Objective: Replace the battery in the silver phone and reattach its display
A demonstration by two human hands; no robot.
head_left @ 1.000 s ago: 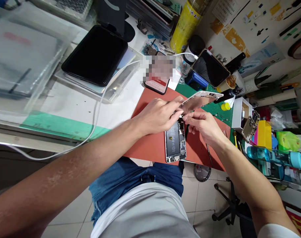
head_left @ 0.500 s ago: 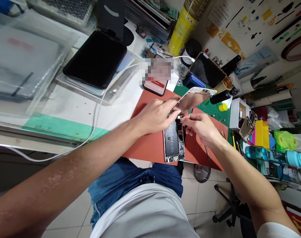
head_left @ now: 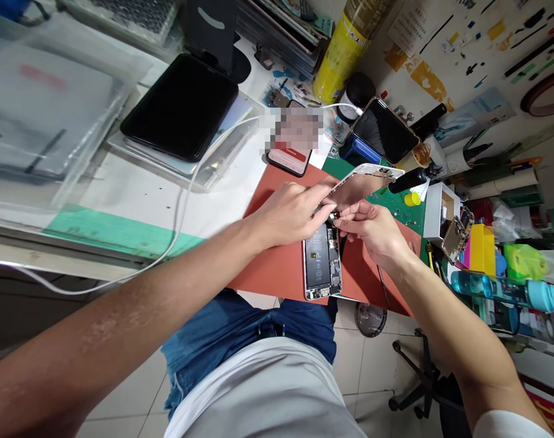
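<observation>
An opened phone body [head_left: 318, 264] lies on the red-brown mat [head_left: 277, 267], its black battery and circuit parts bare. Its screen panel [head_left: 356, 185] stands tilted up at the far end, the metal-coloured back turned towards me. My left hand [head_left: 297, 210] is closed on the near left edge of this panel and holds it raised. At the top right corner of the phone body, my right hand [head_left: 368, 228] is closed in a pinch. What lies between those fingertips, if anything, is too small or hidden to make out.
Behind the mat lies a lit phone [head_left: 290, 155]; a black tablet-like device [head_left: 180, 109] rests on a clear case to the left. A propped phone [head_left: 386, 131] and a yellow spray can [head_left: 343, 52] stand farther back. Tweezers [head_left: 383, 286] lie on the right, near a blue bottle [head_left: 509, 291].
My right hand has shifted slightly at the phone's top corner, its fingers a little more bunched. The left hand still holds the screen panel up. The whole view has moved slightly.
</observation>
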